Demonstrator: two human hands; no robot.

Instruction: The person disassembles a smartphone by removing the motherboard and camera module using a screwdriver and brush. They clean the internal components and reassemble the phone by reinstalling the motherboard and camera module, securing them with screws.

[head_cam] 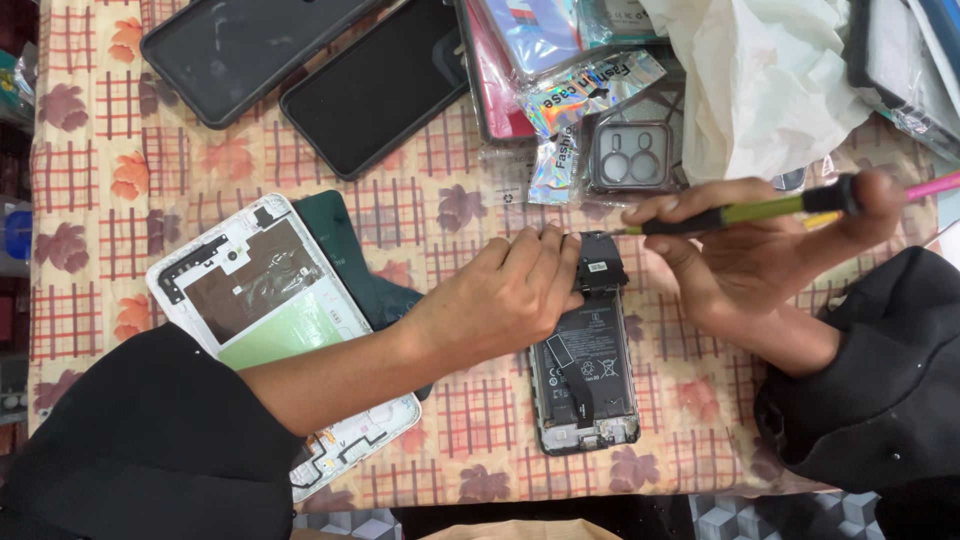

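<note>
left hand (500, 295) pinching black plastic phone (587, 370) | right hand (745, 250) gripping slim screwdriver (770, 208)

Phone repair stall: opened phones (585, 370), packaged phone cases (590, 85), screwdriver (740, 212) on a checked tablecloth (90, 150).

Left hand (500, 300), right hand (745, 262) bare, no rings. Both forearms bare; loose black sleeves (150, 430) pushed up near elbows.

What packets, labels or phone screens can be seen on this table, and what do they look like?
Holographic packet: top centre, shiny rainbow foil.
Two dark phone screens: top left, black slabs lying slantwise.
White label: small, on the opened phone, beside the left hand.
</note>
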